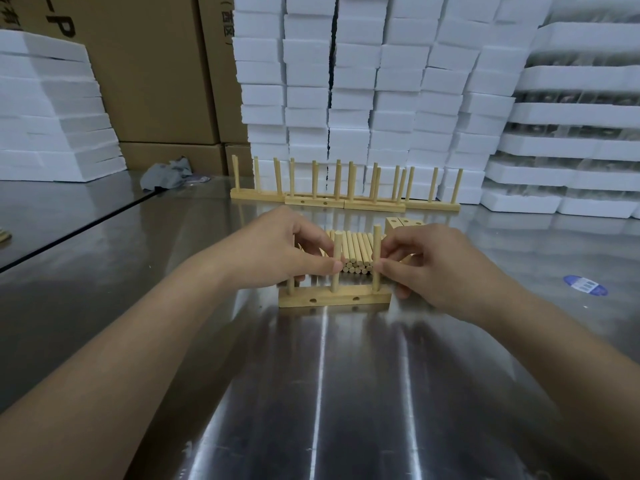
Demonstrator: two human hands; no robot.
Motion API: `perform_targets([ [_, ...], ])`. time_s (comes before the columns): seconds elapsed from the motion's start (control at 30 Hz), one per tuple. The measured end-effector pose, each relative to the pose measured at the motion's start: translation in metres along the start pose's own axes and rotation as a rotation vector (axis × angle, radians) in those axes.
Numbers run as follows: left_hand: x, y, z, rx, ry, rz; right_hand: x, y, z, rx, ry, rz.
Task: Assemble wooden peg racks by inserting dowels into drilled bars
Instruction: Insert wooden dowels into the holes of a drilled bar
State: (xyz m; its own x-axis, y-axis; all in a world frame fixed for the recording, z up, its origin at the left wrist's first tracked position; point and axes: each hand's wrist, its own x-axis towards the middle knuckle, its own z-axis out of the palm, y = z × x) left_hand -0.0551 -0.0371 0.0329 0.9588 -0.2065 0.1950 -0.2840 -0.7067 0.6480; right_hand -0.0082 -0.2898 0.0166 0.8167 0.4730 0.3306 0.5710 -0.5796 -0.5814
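Note:
A short drilled wooden bar (334, 296) lies on the steel table in front of me, with three dowels standing upright in it. My left hand (277, 247) pinches the middle dowel (336, 247) with thumb and fingers. My right hand (426, 265) pinches the right dowel (377, 237). The left dowel (291, 285) is mostly hidden behind my left hand. Just behind the bar lies a pile of loose dowels (353, 254). Two undrilled-looking wooden blocks (403, 225) stand behind the pile at the right.
Several finished peg racks (344, 199) stand in a row at the back of the steel table (332, 393). White foam blocks (374, 84) and cardboard boxes (149, 71) are stacked behind. A grey rag (166, 174) lies at the back left, a blue label (585, 285) at the right.

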Motion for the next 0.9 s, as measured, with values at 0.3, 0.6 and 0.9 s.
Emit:
perform_targets([
  [0.3, -0.001, 0.000, 0.002, -0.048, -0.007, 0.001, -0.002, 0.000, -0.003, -0.079, -0.033, -0.043],
  [0.6, 0.002, 0.003, 0.012, -0.179, -0.040, -0.010, -0.001, -0.014, 0.015, 0.851, 0.052, 0.138],
  [0.9, 0.003, 0.004, 0.017, -0.299, -0.007, -0.039, 0.001, -0.005, 0.026, 1.019, -0.026, 0.077],
])
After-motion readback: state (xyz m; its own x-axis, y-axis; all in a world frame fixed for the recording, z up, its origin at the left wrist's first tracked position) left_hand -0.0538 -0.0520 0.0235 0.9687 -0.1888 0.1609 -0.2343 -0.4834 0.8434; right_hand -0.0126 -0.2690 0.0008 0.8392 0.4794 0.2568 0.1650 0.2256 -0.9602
